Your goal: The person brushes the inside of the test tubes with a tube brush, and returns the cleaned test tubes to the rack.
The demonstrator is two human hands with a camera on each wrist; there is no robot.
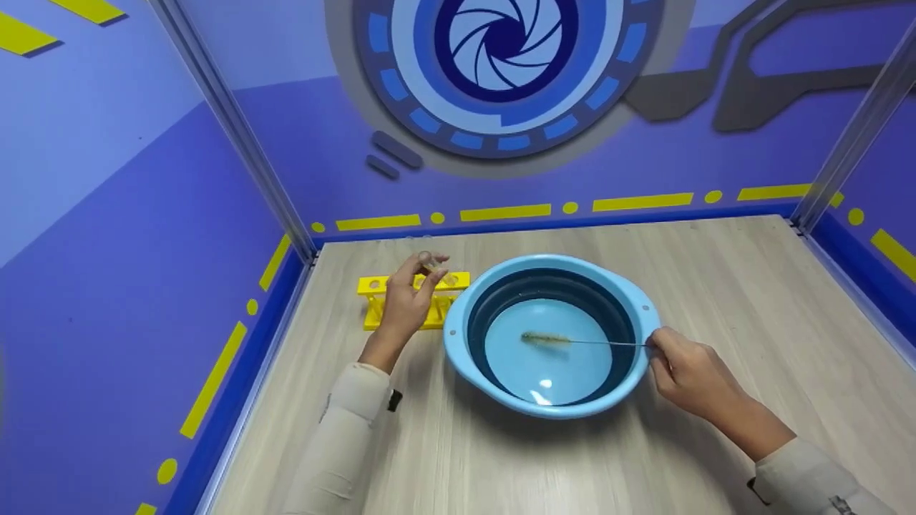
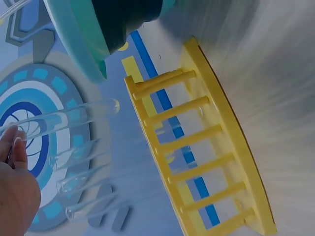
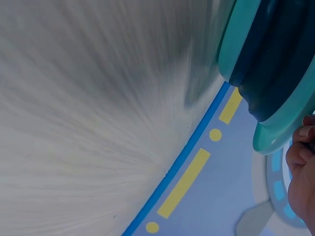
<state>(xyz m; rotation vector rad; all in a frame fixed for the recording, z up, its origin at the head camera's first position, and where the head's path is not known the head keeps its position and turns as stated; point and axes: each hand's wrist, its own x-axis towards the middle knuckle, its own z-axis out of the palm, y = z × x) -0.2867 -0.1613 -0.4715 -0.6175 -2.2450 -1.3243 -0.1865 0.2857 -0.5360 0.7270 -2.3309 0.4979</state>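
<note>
My left hand (image 1: 406,304) pinches a clear glass test tube (image 2: 93,112) between thumb and fingers, above the yellow test tube rack (image 1: 372,287). In the left wrist view the tube's rounded end is outside the rack. Other clear test tubes (image 2: 78,183) stand in the rack, faint against the wall. My right hand (image 1: 694,372) grips the thin wire handle of a test tube brush (image 1: 547,337) at the right rim of a blue basin (image 1: 461,350). The bristles lie over the basin's middle; whether they touch the water is unclear. The right wrist view shows only part of that hand.
The basin, with dark folding walls, stands on a wood-grain table (image 1: 501,465) just right of the rack. Blue printed panels (image 1: 286,143) with yellow marks close off the back and sides. Bare tabletop lies in front of the basin and to its right.
</note>
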